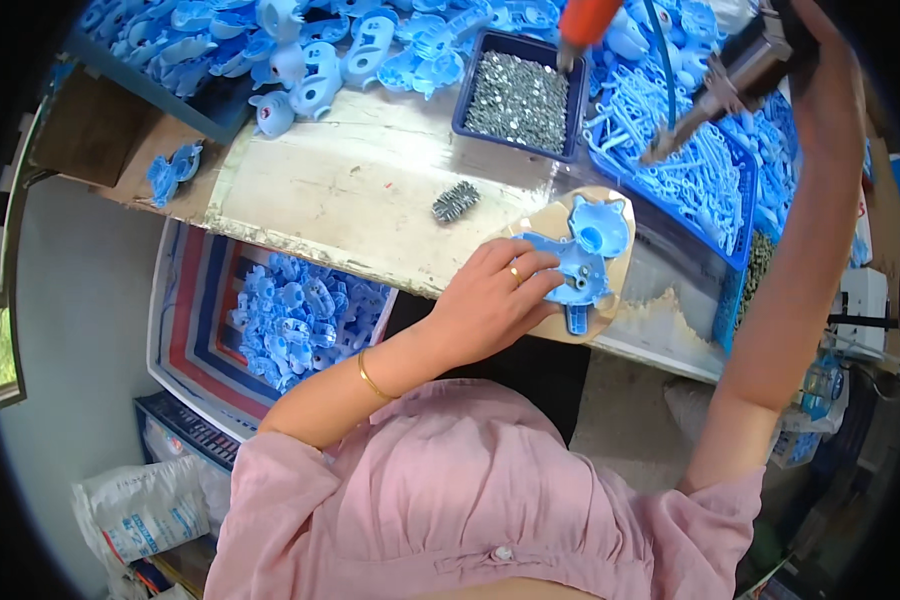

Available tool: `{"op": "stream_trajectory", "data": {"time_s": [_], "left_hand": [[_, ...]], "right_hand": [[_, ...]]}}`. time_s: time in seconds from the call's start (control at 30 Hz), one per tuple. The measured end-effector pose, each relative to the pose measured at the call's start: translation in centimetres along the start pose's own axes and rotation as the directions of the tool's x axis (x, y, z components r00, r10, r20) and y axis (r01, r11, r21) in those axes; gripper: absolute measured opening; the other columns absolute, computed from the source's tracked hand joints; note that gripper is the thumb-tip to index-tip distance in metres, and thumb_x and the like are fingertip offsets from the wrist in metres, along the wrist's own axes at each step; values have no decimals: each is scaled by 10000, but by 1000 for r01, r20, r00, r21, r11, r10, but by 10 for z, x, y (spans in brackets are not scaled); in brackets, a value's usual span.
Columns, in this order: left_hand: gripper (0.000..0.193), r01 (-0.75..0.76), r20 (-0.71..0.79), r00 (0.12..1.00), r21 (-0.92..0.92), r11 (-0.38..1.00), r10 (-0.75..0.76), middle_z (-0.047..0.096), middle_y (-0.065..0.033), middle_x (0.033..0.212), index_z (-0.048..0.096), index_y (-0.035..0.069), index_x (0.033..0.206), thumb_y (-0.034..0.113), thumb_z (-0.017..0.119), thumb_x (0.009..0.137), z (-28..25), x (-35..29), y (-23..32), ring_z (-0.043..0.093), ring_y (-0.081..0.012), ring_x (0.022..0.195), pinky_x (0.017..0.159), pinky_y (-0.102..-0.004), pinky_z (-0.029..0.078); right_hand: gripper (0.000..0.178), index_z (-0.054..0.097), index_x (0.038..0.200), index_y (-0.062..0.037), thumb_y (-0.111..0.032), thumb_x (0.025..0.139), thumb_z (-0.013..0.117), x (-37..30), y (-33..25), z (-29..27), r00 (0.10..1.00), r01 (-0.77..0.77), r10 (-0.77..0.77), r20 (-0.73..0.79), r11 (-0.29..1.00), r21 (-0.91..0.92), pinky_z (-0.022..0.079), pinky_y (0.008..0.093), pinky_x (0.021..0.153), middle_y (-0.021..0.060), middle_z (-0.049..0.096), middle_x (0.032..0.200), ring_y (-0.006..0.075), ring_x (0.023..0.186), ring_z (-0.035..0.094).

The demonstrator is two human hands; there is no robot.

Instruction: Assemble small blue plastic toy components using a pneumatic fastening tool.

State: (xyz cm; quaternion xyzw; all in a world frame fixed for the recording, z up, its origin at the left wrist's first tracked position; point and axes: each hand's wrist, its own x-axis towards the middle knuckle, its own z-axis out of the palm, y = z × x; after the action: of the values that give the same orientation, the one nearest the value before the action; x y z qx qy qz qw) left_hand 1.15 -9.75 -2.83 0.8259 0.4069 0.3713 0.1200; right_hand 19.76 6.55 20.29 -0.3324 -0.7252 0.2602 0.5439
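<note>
My left hand rests with bent fingers on the near-left part of a light blue animal-shaped plastic shell, pressing and holding it. Under the shell is a tan rounded holder at the table edge. Small metal parts show inside the shell next to my fingertips. My right arm is raised along the right side. My right hand lies at the top edge, its fingers out of sight, beside a blurred metal tool with a dark body. I cannot see whether it grips that tool.
An orange-red tool hangs above a dark blue tray of small metal pieces. A blue basket holds thin blue parts. A coil spring or screw cluster lies on the table. Blue shells are heaped behind; a striped bin stands left.
</note>
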Motion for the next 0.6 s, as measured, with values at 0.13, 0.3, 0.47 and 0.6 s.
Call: {"op": "stream_trajectory", "data": {"time_s": [0.13, 0.3, 0.47, 0.6], "left_hand": [[306, -96, 56, 994, 31, 995, 94, 628, -50, 1140, 641, 87, 1052, 216, 766, 804, 6, 11, -5, 564, -273, 1112, 1015, -421, 441], [236, -135, 79, 988, 41, 990, 131, 644, -31, 1069, 658, 89, 969, 240, 753, 815, 17, 18, -9, 578, -241, 1049, 995, -404, 445], [203, -126, 102, 987, 46, 991, 121, 654, -23, 1039, 665, 97, 932, 243, 750, 821, 19, 16, -9, 585, -232, 1017, 957, -388, 454], [211, -126, 103, 987, 47, 991, 121, 652, -25, 1032, 662, 96, 930, 245, 756, 814, 19, 16, -9, 585, -235, 1010, 949, -387, 455]], "right_hand": [[611, 442, 1406, 66, -186, 877, 616, -41, -5, 4, 997, 70, -60, -48, 969, 238, 506, 282, 707, 59, 614, 918, 114, 682, 597], [287, 521, 1040, 48, -168, 873, 610, -73, 1, -9, 907, -319, 68, 416, 757, 571, 388, 301, 760, 72, 458, 899, 161, 802, 480], [470, 445, 1281, 60, -156, 890, 591, -89, 27, -16, 962, -159, 38, 269, 884, 441, 430, 316, 742, 86, 512, 915, 152, 771, 490], [565, 363, 1378, 58, -108, 884, 581, -100, 27, 1, 976, -88, -18, 219, 882, 464, 449, 297, 688, 91, 516, 909, 149, 744, 486]]}}
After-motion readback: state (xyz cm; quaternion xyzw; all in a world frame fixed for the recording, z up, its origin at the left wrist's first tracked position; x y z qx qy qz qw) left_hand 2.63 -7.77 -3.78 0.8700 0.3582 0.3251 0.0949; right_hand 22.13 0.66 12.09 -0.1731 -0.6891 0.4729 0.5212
